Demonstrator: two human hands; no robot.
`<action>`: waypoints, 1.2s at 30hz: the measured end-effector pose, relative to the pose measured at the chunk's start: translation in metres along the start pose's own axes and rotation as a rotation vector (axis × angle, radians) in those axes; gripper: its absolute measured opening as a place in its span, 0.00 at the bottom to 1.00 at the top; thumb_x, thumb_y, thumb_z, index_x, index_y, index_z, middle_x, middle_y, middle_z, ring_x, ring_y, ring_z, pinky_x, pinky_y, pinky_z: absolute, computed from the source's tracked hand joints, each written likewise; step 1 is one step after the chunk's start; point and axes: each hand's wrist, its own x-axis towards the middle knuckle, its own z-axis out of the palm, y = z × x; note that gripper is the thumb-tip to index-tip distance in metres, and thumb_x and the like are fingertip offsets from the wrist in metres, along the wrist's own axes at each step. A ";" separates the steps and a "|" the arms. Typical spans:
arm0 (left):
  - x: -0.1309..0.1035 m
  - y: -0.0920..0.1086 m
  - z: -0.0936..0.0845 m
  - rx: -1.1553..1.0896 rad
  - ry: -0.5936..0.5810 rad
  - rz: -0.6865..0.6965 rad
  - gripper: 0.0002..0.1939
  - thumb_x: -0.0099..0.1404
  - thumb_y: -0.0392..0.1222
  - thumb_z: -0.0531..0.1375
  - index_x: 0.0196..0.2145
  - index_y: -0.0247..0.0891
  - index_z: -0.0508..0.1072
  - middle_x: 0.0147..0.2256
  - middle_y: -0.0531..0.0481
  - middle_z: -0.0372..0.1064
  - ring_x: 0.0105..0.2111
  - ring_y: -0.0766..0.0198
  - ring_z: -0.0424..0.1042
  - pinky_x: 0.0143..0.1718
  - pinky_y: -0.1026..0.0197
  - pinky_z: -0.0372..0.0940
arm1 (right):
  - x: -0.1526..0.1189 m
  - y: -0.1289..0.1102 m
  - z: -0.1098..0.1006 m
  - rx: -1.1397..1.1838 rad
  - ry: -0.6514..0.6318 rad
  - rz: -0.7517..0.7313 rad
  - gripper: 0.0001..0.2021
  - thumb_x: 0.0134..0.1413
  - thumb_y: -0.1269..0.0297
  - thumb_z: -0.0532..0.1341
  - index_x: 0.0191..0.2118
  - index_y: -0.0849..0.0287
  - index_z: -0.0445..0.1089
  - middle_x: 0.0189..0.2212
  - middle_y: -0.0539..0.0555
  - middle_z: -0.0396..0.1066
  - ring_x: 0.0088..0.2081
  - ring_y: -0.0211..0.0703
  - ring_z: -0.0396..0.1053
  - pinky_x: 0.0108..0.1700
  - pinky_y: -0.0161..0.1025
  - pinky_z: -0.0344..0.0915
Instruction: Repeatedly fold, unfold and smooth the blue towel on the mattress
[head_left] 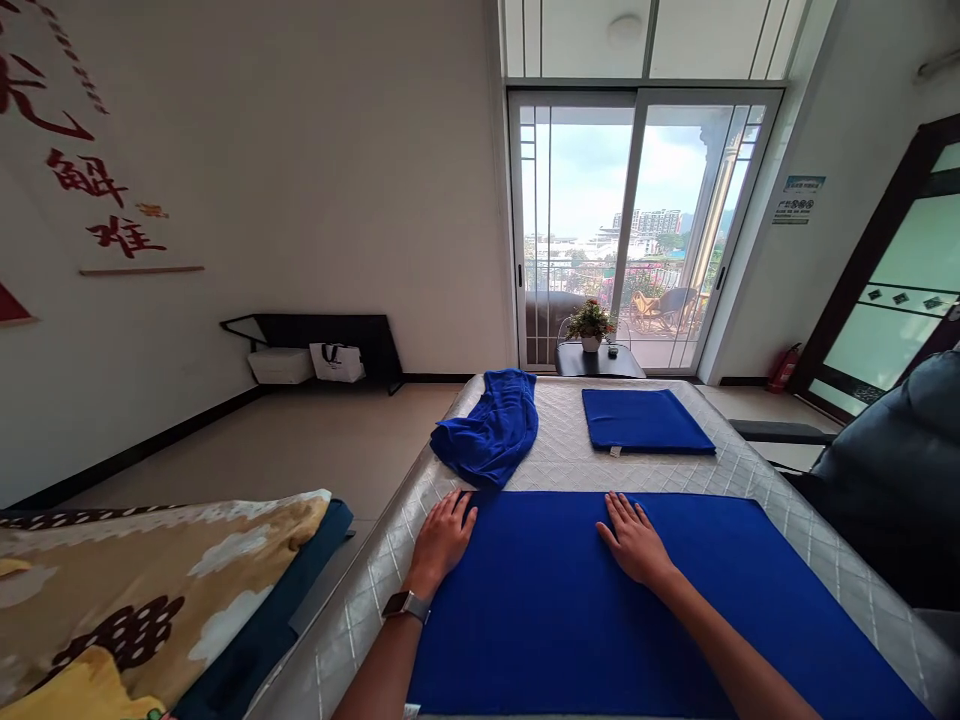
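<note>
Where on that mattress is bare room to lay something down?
Bare mattress shows between the crumpled blue cloth and folded blue cloth, and along the strip right of the spread blue cloth. Crowded: nearer, with left hand and right hand at that cloth.

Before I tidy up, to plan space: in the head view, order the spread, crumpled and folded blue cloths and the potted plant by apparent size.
Largest: spread blue cloth
Next, too alike to rank: crumpled blue cloth, folded blue cloth
Smallest: potted plant
</note>
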 end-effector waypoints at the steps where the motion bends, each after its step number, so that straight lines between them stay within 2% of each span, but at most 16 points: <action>1: 0.000 0.000 0.000 0.000 0.001 -0.001 0.28 0.76 0.49 0.47 0.64 0.33 0.68 0.67 0.36 0.63 0.67 0.49 0.62 0.69 0.44 0.55 | -0.004 0.020 -0.001 -0.018 0.013 0.032 0.39 0.71 0.42 0.35 0.76 0.64 0.41 0.76 0.55 0.37 0.75 0.46 0.32 0.74 0.50 0.31; 9: 0.003 -0.003 0.002 -0.036 0.004 -0.002 0.28 0.75 0.50 0.46 0.63 0.33 0.70 0.66 0.37 0.65 0.67 0.49 0.62 0.69 0.44 0.56 | -0.031 0.187 -0.010 -0.133 0.116 0.246 0.39 0.68 0.44 0.38 0.75 0.64 0.45 0.75 0.56 0.42 0.75 0.48 0.38 0.74 0.53 0.36; 12: 0.005 -0.004 0.001 -0.047 0.007 0.014 0.28 0.75 0.51 0.47 0.63 0.36 0.70 0.65 0.39 0.66 0.67 0.49 0.62 0.68 0.43 0.57 | -0.040 0.235 -0.018 -0.140 0.143 0.301 0.38 0.68 0.46 0.39 0.75 0.66 0.48 0.75 0.58 0.44 0.75 0.51 0.39 0.74 0.55 0.39; 14: 0.005 -0.005 0.000 -0.045 -0.003 0.008 0.28 0.75 0.51 0.46 0.63 0.37 0.70 0.65 0.40 0.66 0.67 0.50 0.62 0.68 0.44 0.57 | -0.044 0.256 -0.022 -0.130 0.148 0.330 0.38 0.67 0.48 0.39 0.74 0.67 0.49 0.75 0.59 0.44 0.75 0.51 0.40 0.74 0.55 0.41; 18: 0.005 -0.004 -0.004 -0.035 -0.048 -0.021 0.30 0.75 0.54 0.44 0.65 0.37 0.68 0.67 0.42 0.63 0.68 0.52 0.60 0.69 0.46 0.55 | -0.049 0.273 -0.023 -0.109 0.169 0.340 0.39 0.67 0.48 0.38 0.74 0.67 0.49 0.75 0.59 0.44 0.75 0.50 0.40 0.74 0.54 0.41; 24: 0.005 -0.003 -0.007 -0.029 -0.058 -0.031 0.29 0.76 0.54 0.45 0.65 0.38 0.69 0.67 0.42 0.63 0.67 0.50 0.62 0.68 0.45 0.57 | -0.048 0.274 -0.017 -0.093 0.221 0.327 0.39 0.67 0.46 0.38 0.74 0.65 0.50 0.74 0.59 0.46 0.75 0.49 0.40 0.74 0.54 0.41; 36: 0.004 -0.001 -0.004 -0.024 -0.036 -0.021 0.30 0.76 0.53 0.46 0.65 0.35 0.68 0.67 0.40 0.63 0.68 0.52 0.60 0.70 0.46 0.54 | -0.047 0.281 -0.012 -0.183 0.187 0.343 0.39 0.65 0.48 0.37 0.74 0.65 0.50 0.75 0.58 0.45 0.75 0.51 0.40 0.73 0.55 0.41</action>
